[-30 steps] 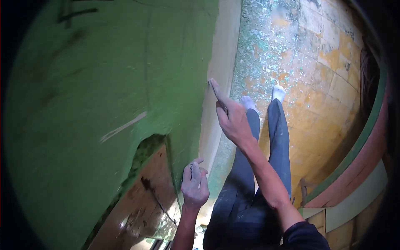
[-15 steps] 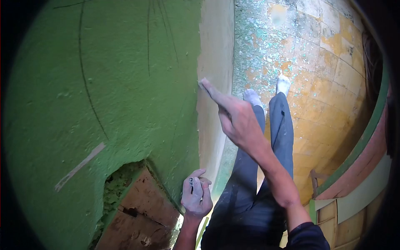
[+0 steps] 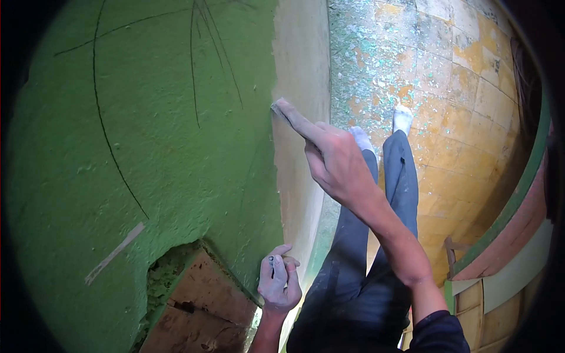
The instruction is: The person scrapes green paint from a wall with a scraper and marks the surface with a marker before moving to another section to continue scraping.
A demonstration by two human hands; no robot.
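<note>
My right hand reaches to the jagged edge where the green wall meets a bare whitish strip. Its fingers stretch forward, pressed together, with the tips right at the paint edge. A thin greyish edge shows at those fingertips; I cannot tell what it is. Lower down, beside the same strip, my left hand is curled, palm up and coated in pale dust. Between its fingers sits a small dark rod-like thing with a round metallic end.
Paint flakes litter the worn yellow tiled floor by my feet. A broken hole in the wall at lower left surrounds a brown wooden panel. Dark curved lines and a pale strip mark the green wall. A curved pink-and-green edge stands at right.
My right fingertips have slid a little up and left along the paint edge. The view has shifted slightly; my left hand keeps the same curled grip.
</note>
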